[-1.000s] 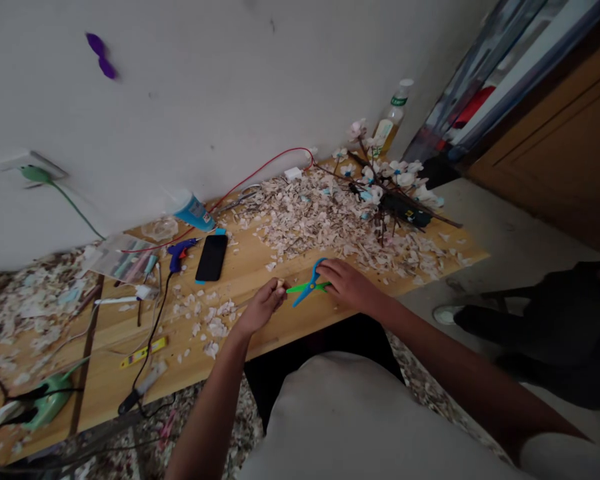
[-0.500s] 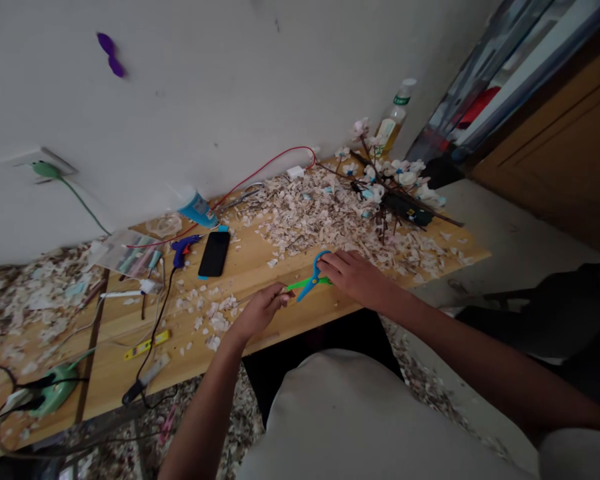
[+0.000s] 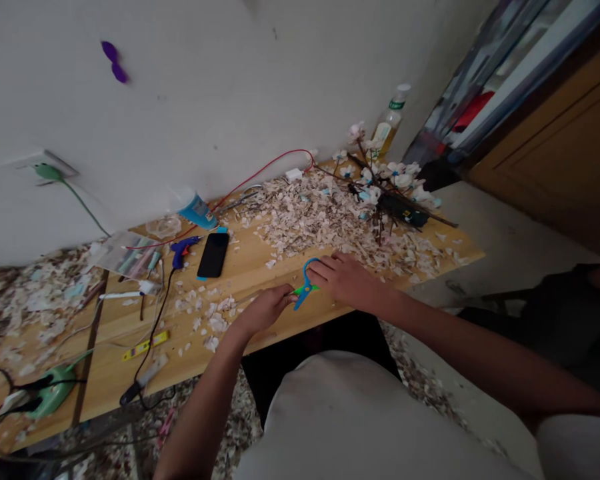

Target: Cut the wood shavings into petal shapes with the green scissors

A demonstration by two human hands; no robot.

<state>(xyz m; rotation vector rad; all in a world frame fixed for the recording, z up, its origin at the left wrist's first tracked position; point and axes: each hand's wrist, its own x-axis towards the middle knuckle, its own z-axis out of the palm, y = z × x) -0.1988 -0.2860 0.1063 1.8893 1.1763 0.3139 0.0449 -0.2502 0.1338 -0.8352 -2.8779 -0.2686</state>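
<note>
My right hand (image 3: 341, 277) is closed on blue scissors (image 3: 306, 291), fingers at the handle loop. A strip of bright green (image 3: 300, 291) shows beside the blades, between my two hands. My left hand (image 3: 266, 308) has its fingers pinched around the end of a thin brown stick (image 3: 247, 298), close to the scissor blades. The blade tips point down and left toward my left fingertips. What lies inside the left fingertips is mostly hidden. Both hands are just above the front part of the wooden table (image 3: 280, 327).
Pale shavings (image 3: 310, 217) cover the table's back. Branches with white flowers (image 3: 403, 175) lie at the right by a bottle (image 3: 391, 120). To the left are a phone (image 3: 213, 255), a blue glue gun (image 3: 183, 252), a blue cup (image 3: 199, 211) and a green power strip (image 3: 55, 390).
The scissors and my right hand have moved a little left, toward my left hand. Less of the green strip shows between the hands. The whole view has shifted slightly.
</note>
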